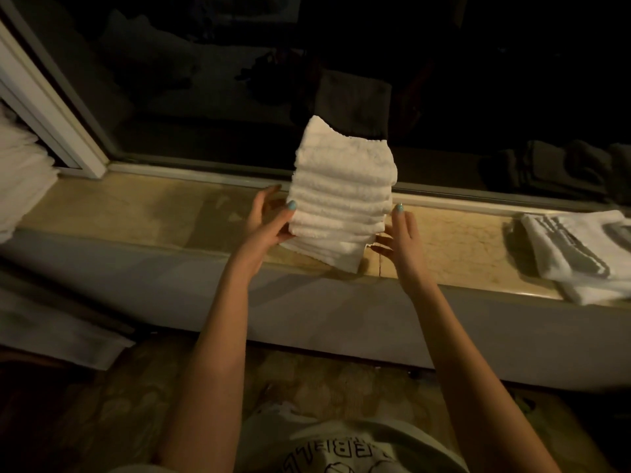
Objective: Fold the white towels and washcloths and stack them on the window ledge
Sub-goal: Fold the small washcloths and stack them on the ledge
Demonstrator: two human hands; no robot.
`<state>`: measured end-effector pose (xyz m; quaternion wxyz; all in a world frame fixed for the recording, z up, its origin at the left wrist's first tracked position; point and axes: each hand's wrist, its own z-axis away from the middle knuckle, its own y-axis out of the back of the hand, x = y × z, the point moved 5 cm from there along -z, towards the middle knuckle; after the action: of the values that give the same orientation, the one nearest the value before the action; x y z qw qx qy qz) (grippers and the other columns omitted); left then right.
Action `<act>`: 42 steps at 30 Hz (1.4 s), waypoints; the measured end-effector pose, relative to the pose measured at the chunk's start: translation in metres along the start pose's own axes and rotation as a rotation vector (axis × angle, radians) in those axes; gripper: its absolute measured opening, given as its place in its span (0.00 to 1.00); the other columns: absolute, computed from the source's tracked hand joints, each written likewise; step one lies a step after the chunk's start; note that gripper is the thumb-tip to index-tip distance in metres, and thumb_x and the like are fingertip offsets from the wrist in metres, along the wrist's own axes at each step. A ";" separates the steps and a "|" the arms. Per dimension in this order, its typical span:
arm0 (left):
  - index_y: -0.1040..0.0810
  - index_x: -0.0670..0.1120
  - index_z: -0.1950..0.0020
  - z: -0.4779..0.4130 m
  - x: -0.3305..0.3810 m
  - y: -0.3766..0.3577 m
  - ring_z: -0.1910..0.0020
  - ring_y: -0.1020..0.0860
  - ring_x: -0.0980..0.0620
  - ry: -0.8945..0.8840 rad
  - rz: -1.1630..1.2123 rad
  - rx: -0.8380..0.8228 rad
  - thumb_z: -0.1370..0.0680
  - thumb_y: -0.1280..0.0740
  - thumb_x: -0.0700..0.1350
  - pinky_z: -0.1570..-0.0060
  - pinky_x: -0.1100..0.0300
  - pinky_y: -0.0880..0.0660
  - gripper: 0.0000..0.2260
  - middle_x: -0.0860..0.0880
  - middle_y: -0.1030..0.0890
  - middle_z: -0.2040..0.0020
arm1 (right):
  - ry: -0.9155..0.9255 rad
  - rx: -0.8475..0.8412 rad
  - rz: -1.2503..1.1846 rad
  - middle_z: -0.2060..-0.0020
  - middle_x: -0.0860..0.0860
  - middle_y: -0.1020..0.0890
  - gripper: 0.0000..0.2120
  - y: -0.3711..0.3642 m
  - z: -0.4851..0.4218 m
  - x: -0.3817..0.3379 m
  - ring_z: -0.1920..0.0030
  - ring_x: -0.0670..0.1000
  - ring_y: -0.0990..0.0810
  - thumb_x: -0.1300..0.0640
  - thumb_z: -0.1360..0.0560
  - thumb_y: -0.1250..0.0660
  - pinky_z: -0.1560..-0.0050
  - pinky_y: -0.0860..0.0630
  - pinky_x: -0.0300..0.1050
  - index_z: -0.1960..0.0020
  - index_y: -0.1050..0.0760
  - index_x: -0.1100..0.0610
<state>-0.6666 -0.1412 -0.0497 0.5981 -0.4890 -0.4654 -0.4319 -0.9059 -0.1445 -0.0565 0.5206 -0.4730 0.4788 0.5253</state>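
A tall stack of folded white washcloths (341,196) stands on the beige stone window ledge (136,213), leaning a little toward the glass. My left hand (269,220) presses against the stack's lower left side, thumb on its front. My right hand (401,237) is beside the stack's lower right edge, fingers spread, touching or nearly touching it. Neither hand lifts the stack off the ledge.
A pile of white towels (20,179) sits at the ledge's far left. Folded white cloths with grey stripes (577,250) lie at the right end. Dark window glass (307,80) rises behind the ledge. A flat white cloth (58,336) lies low on the left.
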 end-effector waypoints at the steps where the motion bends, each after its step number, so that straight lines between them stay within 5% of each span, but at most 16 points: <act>1: 0.33 0.55 0.33 -0.001 0.005 -0.002 0.46 0.20 0.54 -0.007 -0.041 -0.046 0.26 0.30 0.46 0.56 0.58 0.20 0.23 0.50 0.24 0.40 | 0.022 -0.016 0.019 0.36 0.55 0.25 0.33 -0.002 -0.003 -0.005 0.43 0.52 0.20 0.34 0.26 0.46 0.50 0.20 0.46 0.29 0.40 0.53; 5: 0.40 0.62 0.29 -0.008 0.021 -0.013 0.44 0.23 0.59 -0.047 -0.178 -0.171 0.25 0.31 0.42 0.56 0.55 0.19 0.31 0.55 0.30 0.37 | 0.118 -0.015 0.115 0.25 0.52 0.40 0.30 -0.009 -0.011 -0.033 0.34 0.52 0.29 0.42 0.20 0.47 0.41 0.25 0.57 0.23 0.57 0.41; 8: 0.45 0.69 0.29 -0.012 0.025 -0.017 0.39 0.26 0.56 -0.040 -0.183 -0.246 0.26 0.31 0.50 0.52 0.49 0.19 0.33 0.55 0.35 0.30 | 0.197 -0.002 0.201 0.23 0.49 0.43 0.31 -0.013 -0.017 -0.051 0.31 0.51 0.33 0.39 0.21 0.47 0.35 0.30 0.65 0.25 0.60 0.35; 12: 0.42 0.75 0.35 -0.019 0.030 -0.026 0.30 0.33 0.51 -0.068 -0.224 -0.309 0.25 0.33 0.57 0.39 0.42 0.26 0.26 0.54 0.39 0.25 | 0.260 -0.040 0.272 0.25 0.45 0.41 0.27 -0.020 -0.019 -0.062 0.32 0.49 0.31 0.40 0.22 0.46 0.37 0.26 0.58 0.25 0.51 0.35; 18: 0.33 0.63 0.36 -0.028 0.023 -0.026 0.33 0.29 0.49 -0.106 -0.188 -0.232 0.21 0.35 0.46 0.37 0.47 0.26 0.18 0.49 0.32 0.30 | 0.233 0.088 0.288 0.44 0.54 0.24 0.18 -0.023 -0.010 -0.046 0.49 0.54 0.20 0.44 0.22 0.38 0.53 0.18 0.55 0.34 0.32 0.46; 23: 0.35 0.55 0.32 -0.035 0.036 -0.027 0.37 0.26 0.53 -0.228 -0.213 -0.273 0.22 0.33 0.43 0.47 0.64 0.24 0.21 0.48 0.28 0.33 | 0.264 0.150 0.214 0.43 0.49 0.25 0.18 -0.028 -0.006 -0.060 0.48 0.51 0.19 0.49 0.23 0.35 0.53 0.17 0.53 0.35 0.31 0.52; 28: 0.32 0.59 0.33 -0.042 0.053 -0.022 0.43 0.23 0.57 -0.248 -0.187 -0.314 0.25 0.31 0.49 0.51 0.63 0.23 0.21 0.53 0.24 0.39 | 0.339 0.230 0.224 0.39 0.53 0.27 0.17 -0.032 0.002 -0.076 0.48 0.52 0.20 0.45 0.24 0.34 0.54 0.17 0.54 0.38 0.29 0.47; 31: 0.32 0.60 0.34 -0.047 0.058 -0.018 0.41 0.22 0.54 -0.242 -0.162 -0.375 0.25 0.32 0.50 0.47 0.57 0.22 0.21 0.52 0.24 0.37 | 0.356 0.297 0.242 0.40 0.51 0.26 0.16 -0.037 0.005 -0.077 0.48 0.53 0.20 0.37 0.28 0.34 0.53 0.18 0.56 0.42 0.28 0.39; 34: 0.31 0.59 0.34 -0.052 0.046 -0.009 0.40 0.23 0.51 -0.192 -0.153 -0.380 0.25 0.32 0.47 0.44 0.54 0.23 0.21 0.49 0.24 0.37 | 0.330 0.302 0.270 0.41 0.51 0.25 0.21 -0.044 0.004 -0.060 0.48 0.53 0.20 0.34 0.29 0.35 0.52 0.19 0.58 0.40 0.27 0.42; 38: 0.31 0.55 0.34 -0.052 0.022 -0.002 0.46 0.21 0.57 -0.123 -0.137 -0.363 0.22 0.33 0.40 0.49 0.59 0.23 0.20 0.51 0.22 0.41 | 0.293 0.308 0.328 0.40 0.51 0.25 0.22 -0.051 0.003 -0.039 0.49 0.51 0.20 0.32 0.29 0.36 0.52 0.19 0.57 0.40 0.28 0.42; 42: 0.32 0.50 0.31 -0.051 0.019 -0.002 0.45 0.21 0.57 -0.119 -0.102 -0.360 0.25 0.32 0.44 0.49 0.61 0.24 0.23 0.52 0.22 0.41 | 0.301 0.311 0.333 0.39 0.52 0.26 0.20 -0.052 0.004 -0.042 0.47 0.52 0.21 0.35 0.28 0.35 0.51 0.19 0.56 0.40 0.28 0.41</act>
<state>-0.6582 -0.1928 -0.0347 0.4498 -0.5884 -0.4394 -0.5084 -0.8534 -0.1439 -0.0153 0.4164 -0.3747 0.6970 0.4477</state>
